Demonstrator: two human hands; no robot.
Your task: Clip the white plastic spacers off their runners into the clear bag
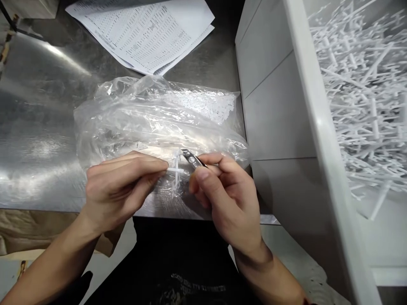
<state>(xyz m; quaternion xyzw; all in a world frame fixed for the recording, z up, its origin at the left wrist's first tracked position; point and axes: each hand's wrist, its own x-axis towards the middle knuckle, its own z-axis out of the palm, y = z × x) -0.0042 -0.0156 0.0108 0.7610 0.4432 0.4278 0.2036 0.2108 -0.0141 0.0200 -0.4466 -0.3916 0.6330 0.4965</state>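
Pinched in my left hand (127, 182) is the stem of a small white plastic sprue (177, 170) with short branches and tiny parts. My right hand (227, 190) grips a small metal nipper (193, 159), its tip close to the upper end of the sprue. Whether the tip touches the plastic cannot be made out. Under and behind both hands lies a crumpled clear plastic bag (127, 118), with many tiny white pieces (213, 106) inside its right part.
On the right stands a tall grey-white bin (280, 106) piled with white sprues (369, 101). Printed sheets (146, 34) lie at the back of the metal table (38, 118). Brown paper (34, 231) shows below the table's left front edge.
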